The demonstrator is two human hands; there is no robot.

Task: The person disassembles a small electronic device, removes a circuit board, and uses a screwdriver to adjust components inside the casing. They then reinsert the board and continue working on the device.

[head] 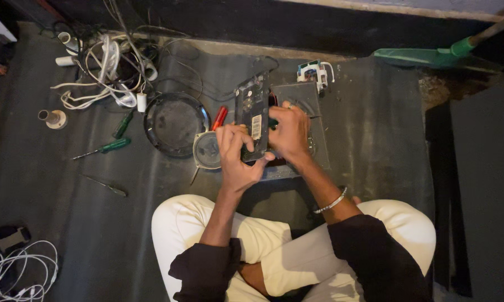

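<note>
Hands meet over a dark rectangular circuit board with a pale label strip point(252, 117), which stands almost on edge above the dark floor mat point(375, 140), about midway along the mat's far edge and a little in from it. The left hand point(236, 152) is curled shut around the board's near end, fingers wrapped over its face. The right hand point(290, 133) is closed on the board's right edge, fingers bent; what its fingertips pinch cannot be told. Beneath the board lies a dark open device casing point(299, 100). Just left of the hands a small round grey speaker point(207, 150) rests on the mat, with a red-handled tool point(219, 118) and a round black dish-shaped cover point(174, 123) beside it. A green-handled screwdriver point(109, 147) lies farther toward the mat's left edge.
</note>
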